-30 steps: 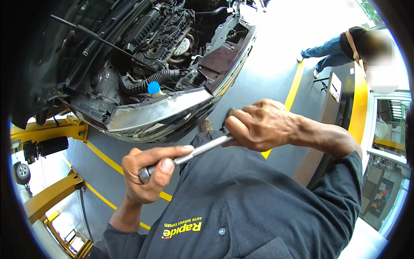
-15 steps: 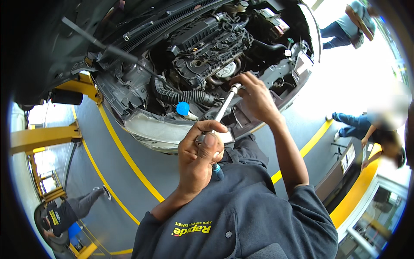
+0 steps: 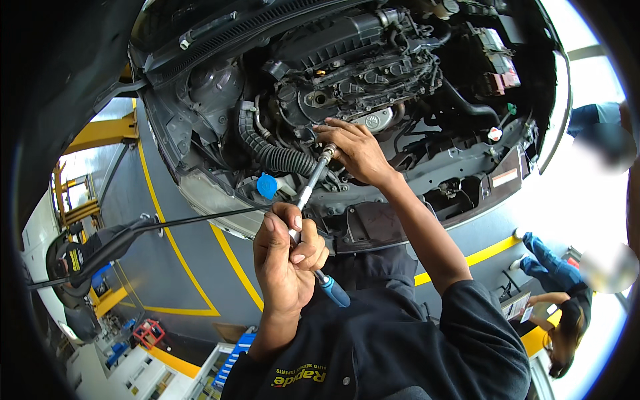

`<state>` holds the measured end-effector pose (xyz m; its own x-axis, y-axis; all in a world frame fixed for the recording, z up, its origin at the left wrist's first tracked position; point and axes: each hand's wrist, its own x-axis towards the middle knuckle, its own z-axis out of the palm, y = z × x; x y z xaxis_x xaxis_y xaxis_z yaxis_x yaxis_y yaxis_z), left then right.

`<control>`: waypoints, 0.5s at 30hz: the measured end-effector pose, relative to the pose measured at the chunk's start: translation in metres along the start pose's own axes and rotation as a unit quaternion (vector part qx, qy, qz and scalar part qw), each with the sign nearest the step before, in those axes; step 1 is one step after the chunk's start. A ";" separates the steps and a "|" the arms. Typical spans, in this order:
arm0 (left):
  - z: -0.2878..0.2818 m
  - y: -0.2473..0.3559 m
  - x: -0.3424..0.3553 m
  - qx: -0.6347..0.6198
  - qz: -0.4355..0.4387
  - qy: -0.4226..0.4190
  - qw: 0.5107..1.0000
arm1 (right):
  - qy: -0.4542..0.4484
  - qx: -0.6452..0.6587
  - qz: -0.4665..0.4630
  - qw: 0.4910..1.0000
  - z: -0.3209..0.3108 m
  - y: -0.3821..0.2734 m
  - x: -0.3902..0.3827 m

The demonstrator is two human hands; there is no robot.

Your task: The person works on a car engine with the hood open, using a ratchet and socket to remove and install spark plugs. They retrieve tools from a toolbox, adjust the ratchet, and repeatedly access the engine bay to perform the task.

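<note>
Likely stiff and weighty, the metal bar (image 3: 306, 193) suits two-ended support: left hand (image 3: 285, 257) grips the near end, right hand (image 3: 360, 155) the far.

Left grip (image 3: 288, 257), right grip (image 3: 359, 150) on extension bar (image 3: 310, 190).

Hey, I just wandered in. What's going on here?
A person is leaning over a car's open engine bay. The left hand is closed around a long metal tool, with its blue handle sticking out below. The right hand is at the tool's far end, beside the engine; its exact grip is unclear.
</note>
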<state>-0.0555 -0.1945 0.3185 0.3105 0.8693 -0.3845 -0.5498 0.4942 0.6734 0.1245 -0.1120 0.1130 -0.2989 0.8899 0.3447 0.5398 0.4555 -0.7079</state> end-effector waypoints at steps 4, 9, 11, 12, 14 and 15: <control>-0.008 -0.015 0.043 0.026 0.057 0.039 0.997 | 0.032 -0.021 0.170 0.985 0.007 -0.003 0.025; -0.033 -0.037 0.119 0.009 0.102 0.056 0.993 | -0.002 0.242 0.243 0.939 -0.020 -0.032 0.008; -0.040 -0.044 0.145 0.021 0.129 0.061 0.990 | -0.053 0.321 0.264 0.908 -0.032 -0.040 -0.004; -0.042 -0.046 0.154 0.013 0.119 0.082 0.989 | -0.051 0.348 0.270 0.897 -0.034 -0.042 -0.007; -0.045 -0.054 0.172 -0.015 0.115 0.123 0.986 | -0.086 0.312 0.316 0.892 -0.035 -0.044 -0.009; -0.048 -0.056 0.181 -0.037 0.117 0.102 0.987 | -0.104 0.285 0.367 0.879 -0.034 -0.043 -0.008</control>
<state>-0.0056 -0.0648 0.1806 0.0111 0.9373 -0.3482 -0.6448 0.2729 0.7140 0.1303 -0.1381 0.1614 -0.2032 0.8878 -0.4129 0.1829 -0.3799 -0.9068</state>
